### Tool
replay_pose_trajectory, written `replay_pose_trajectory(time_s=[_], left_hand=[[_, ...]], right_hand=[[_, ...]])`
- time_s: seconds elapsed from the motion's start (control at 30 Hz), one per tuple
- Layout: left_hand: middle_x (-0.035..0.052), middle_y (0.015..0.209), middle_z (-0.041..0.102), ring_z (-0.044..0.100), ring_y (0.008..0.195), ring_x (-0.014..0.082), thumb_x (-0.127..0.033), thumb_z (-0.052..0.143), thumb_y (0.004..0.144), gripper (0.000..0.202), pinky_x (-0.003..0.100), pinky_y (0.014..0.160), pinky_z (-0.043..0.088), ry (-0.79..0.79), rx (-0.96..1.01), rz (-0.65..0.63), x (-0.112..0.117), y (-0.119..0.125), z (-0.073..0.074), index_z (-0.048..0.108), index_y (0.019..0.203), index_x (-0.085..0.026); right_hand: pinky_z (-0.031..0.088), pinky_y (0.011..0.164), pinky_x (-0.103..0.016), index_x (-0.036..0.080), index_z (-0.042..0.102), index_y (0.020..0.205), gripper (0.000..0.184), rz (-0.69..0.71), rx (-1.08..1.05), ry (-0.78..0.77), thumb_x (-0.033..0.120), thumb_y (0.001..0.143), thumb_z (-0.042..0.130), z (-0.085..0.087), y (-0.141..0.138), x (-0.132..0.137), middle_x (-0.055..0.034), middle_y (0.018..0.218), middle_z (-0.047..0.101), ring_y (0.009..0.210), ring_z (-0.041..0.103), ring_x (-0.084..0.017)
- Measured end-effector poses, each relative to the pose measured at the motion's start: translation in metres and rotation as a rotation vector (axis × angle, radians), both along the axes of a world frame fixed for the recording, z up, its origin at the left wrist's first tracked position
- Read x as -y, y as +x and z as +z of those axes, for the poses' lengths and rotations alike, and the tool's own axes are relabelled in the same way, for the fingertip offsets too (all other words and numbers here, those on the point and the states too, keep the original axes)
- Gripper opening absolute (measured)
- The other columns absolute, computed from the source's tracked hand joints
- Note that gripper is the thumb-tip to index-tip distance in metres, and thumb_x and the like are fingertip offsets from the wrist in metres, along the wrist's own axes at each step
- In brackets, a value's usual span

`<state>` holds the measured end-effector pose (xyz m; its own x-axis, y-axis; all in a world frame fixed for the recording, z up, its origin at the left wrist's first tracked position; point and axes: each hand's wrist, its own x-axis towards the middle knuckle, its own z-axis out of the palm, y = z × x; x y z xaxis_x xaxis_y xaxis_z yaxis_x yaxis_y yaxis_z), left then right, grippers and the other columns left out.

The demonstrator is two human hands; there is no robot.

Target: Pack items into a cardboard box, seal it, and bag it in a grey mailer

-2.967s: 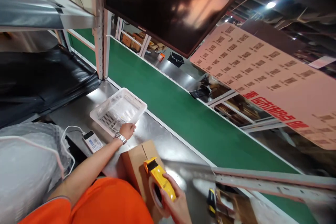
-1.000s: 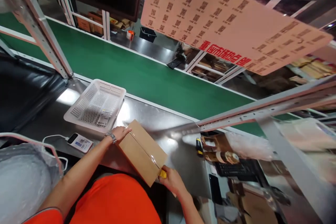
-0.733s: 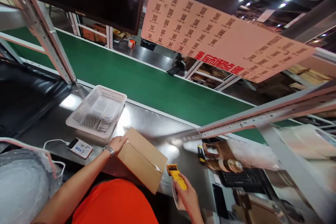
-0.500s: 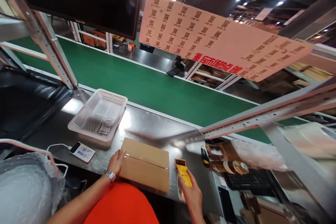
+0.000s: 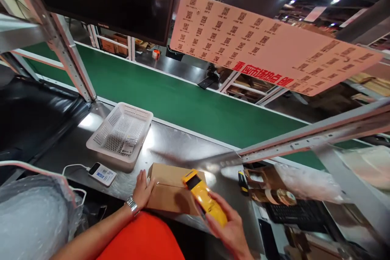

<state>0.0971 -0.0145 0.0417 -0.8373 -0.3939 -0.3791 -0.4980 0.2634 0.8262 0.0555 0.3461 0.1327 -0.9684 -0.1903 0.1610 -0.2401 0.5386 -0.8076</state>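
Note:
A closed cardboard box lies on the metal bench in front of me, with a seam along its top. My left hand rests against the box's left end, fingers stretched out, a metal watch on its wrist. In my right hand is a yellow tape dispenser, tilted over the right part of the box. Its front end hangs above or against the seam; I cannot tell whether it touches.
A white perforated basket holds a label at the back left, with a cabled white device before it. A yellow-black cutter, tape rolls and a keyboard lie right. Behind runs a green conveyor.
The tape dispenser has risen from the bench beside the box and moved left over its top. My left hand has spread its fingers at the box's left end.

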Motion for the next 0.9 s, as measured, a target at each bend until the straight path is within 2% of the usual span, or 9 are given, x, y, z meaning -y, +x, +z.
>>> replay_pose_trajectory(time_s=[0.07,0.1,0.17,0.23,0.33,0.43,0.57,0.73,0.9], left_hand=[[0.0242,0.166,0.064,0.054,0.163,0.0414,-0.074,0.057,0.096,0.085,0.055,0.138,0.041,0.015,-0.116,-0.002,0.011,0.016,0.012,0.06,0.158,-0.015],[0.0214,0.15,0.074,0.067,0.146,0.0395,-0.077,0.055,0.097,0.081,0.054,0.128,0.051,0.074,-0.145,-0.022,0.015,0.024,0.018,0.064,0.153,-0.018],[0.0138,0.114,0.083,0.078,0.105,0.033,-0.088,0.054,0.095,0.082,0.049,0.097,0.063,0.303,-0.103,-0.063,0.018,0.035,0.029,0.073,0.139,-0.022],[0.0084,0.096,0.08,0.075,0.085,0.0268,-0.102,0.059,0.083,0.092,0.041,0.078,0.06,0.605,0.002,-0.069,0.016,0.036,0.039,0.077,0.125,-0.022],[0.0091,0.095,0.081,0.074,0.086,0.0238,-0.103,0.075,0.069,0.091,0.035,0.077,0.058,0.916,0.019,0.01,0.018,0.026,0.052,0.079,0.104,-0.019],[0.0088,0.094,0.082,0.072,0.086,0.0209,-0.082,0.097,0.066,0.073,0.034,0.084,0.059,0.965,-0.076,0.139,0.033,0.013,0.057,0.08,0.091,-0.016],[0.0098,0.091,0.081,0.07,0.083,0.0202,-0.069,0.102,0.067,0.063,0.035,0.084,0.058,0.997,-0.131,0.261,0.054,0.011,0.048,0.08,0.089,-0.015],[0.0098,0.089,0.08,0.071,0.082,0.0224,-0.061,0.1,0.072,0.052,0.038,0.084,0.06,1.006,-0.122,0.392,0.049,0.015,0.021,0.079,0.087,-0.017],[0.0044,0.074,0.074,0.065,0.073,0.0191,-0.052,0.096,0.077,0.04,0.037,0.083,0.059,0.851,-0.098,0.486,0.051,0.013,-0.005,0.074,0.076,-0.019]], right_hand=[[0.076,0.091,-0.041,0.028,0.091,0.128,0.052,0.212,0.005,0.11,0.048,0.08,0.09,0.01,0.001,0.017,-0.0104,0.124,0.091,0.102,0.09,-0.034],[0.076,0.094,-0.043,0.029,0.09,0.13,0.053,0.301,0.015,0.142,0.046,0.079,0.091,0.014,0.001,0.027,-0.0109,0.126,0.091,0.103,0.09,-0.034],[0.076,0.095,-0.042,0.027,0.089,0.132,0.055,0.447,0.031,0.123,0.043,0.079,0.09,0.022,-0.003,0.048,-0.0125,0.124,0.091,0.104,0.09,-0.034],[0.075,0.096,-0.038,0.025,0.088,0.133,0.055,0.565,0.039,0.063,0.041,0.081,0.089,0.029,-0.009,0.067,-0.013,0.124,0.091,0.109,0.09,-0.033],[0.074,0.1,-0.037,0.025,0.087,0.134,0.052,0.684,0.028,0.044,0.039,0.084,0.086,0.037,-0.024,0.093,-0.0116,0.125,0.091,0.112,0.09,-0.031],[0.074,0.1,-0.039,0.025,0.086,0.136,0.05,0.784,0.009,0.093,0.042,0.088,0.085,0.041,-0.041,0.116,-0.0128,0.126,0.09,0.111,0.09,-0.031],[0.076,0.096,-0.043,0.023,0.086,0.136,0.051,0.84,0.025,0.169,0.047,0.091,0.084,0.037,-0.06,0.143,-0.0154,0.13,0.089,0.113,0.089,-0.034],[0.076,0.092,-0.038,0.02,0.085,0.138,0.053,0.931,0.133,0.211,0.05,0.095,0.08,0.037,-0.067,0.175,-0.0164,0.131,0.088,0.112,0.089,-0.033],[0.075,0.092,-0.037,0.023,0.084,0.142,0.057,0.951,0.25,0.3,0.054,0.094,0.078,0.047,-0.072,0.189,-0.0137,0.137,0.087,0.114,0.089,-0.033]])
